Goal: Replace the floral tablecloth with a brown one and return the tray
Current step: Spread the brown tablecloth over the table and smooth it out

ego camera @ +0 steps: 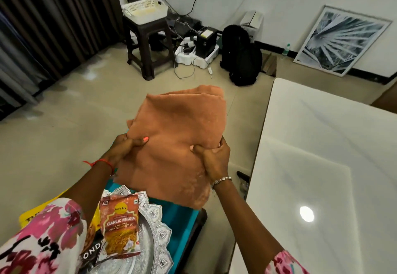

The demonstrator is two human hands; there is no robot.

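Both hands, left hand (123,148) and right hand (212,157), grip the folded brown cloth (171,144) with curled fingers, left of the glossy white desk (322,166).

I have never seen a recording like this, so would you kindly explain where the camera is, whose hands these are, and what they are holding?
There is no machine here. A person wears one wide-angle camera on the head, looking forward and down, so you see their own arms reaching out from the bottom of the picture. Both hands grip a folded brown cloth and hold it up in the air. The left hand pinches its left edge and the right hand its right edge. Below the cloth, an ornate silver tray rests on a teal surface, and a Garlic Bhujia snack packet lies on the tray. To the right stands a glossy white table.
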